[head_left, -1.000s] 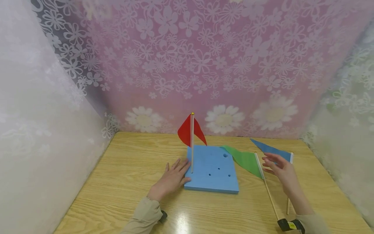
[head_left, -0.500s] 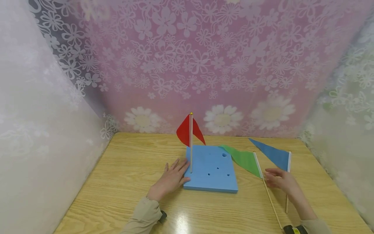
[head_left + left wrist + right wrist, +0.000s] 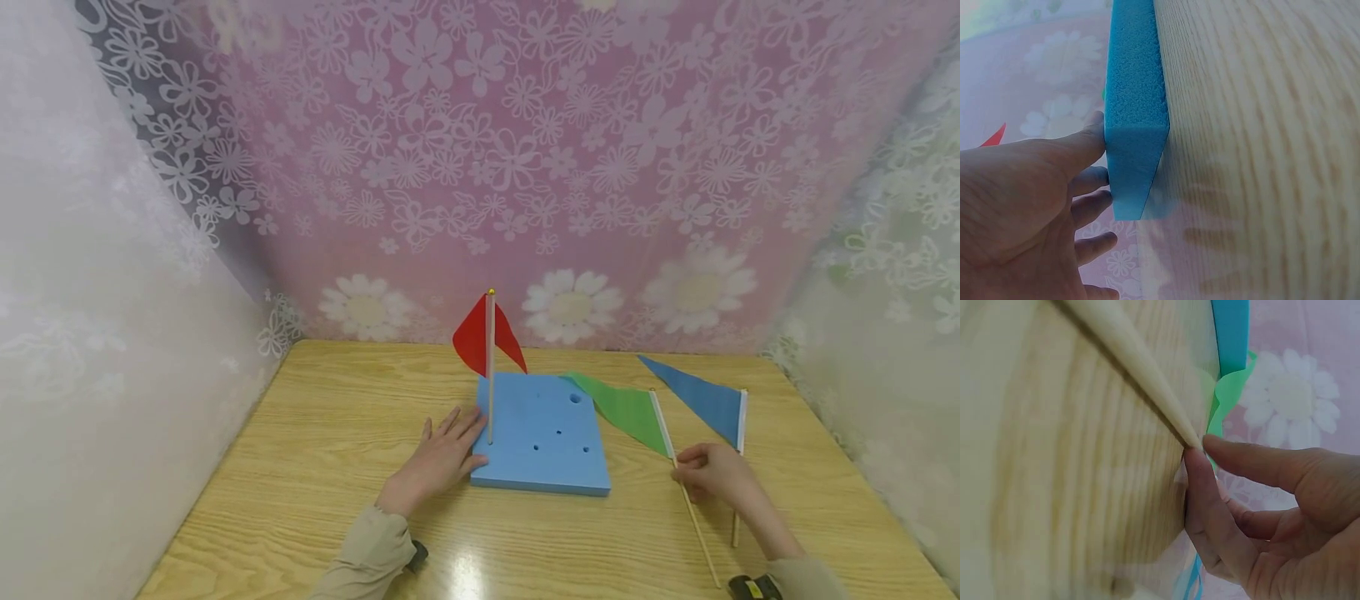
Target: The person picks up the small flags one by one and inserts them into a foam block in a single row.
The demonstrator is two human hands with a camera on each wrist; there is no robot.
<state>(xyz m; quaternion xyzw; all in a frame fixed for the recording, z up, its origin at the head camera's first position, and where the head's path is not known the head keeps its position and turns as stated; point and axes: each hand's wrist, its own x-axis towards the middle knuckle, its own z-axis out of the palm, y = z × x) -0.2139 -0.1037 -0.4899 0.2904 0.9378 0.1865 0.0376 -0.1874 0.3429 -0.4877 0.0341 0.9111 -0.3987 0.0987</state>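
Observation:
A blue foam board point(image 3: 512, 412) with several holes lies flat on the table. In its left part stands a red flag point(image 3: 472, 340), its wooden stick upright in the board. My left hand point(image 3: 431, 473) rests at the board's left edge, fingers extended; the left wrist view has the thumb and two fingers touching the foam point(image 3: 1136, 81). To the right lies a green pennant flag point(image 3: 628, 414), its tip over the board's back corner. My right hand point(image 3: 718, 477) pinches its wooden stick point(image 3: 1141, 359) between thumb and forefinger just below the cloth.
Beyond the right hand lies a blue pennant flag point(image 3: 701, 402), its stick partly hidden behind that hand. The wood-grain table point(image 3: 360, 392) is bounded by flower-patterned cloth point(image 3: 435, 167) at the back and both sides.
My right hand has come down from above the flags to the green flag's stick, and its thumb and forefinger have closed on it. The left hand stays at the board.

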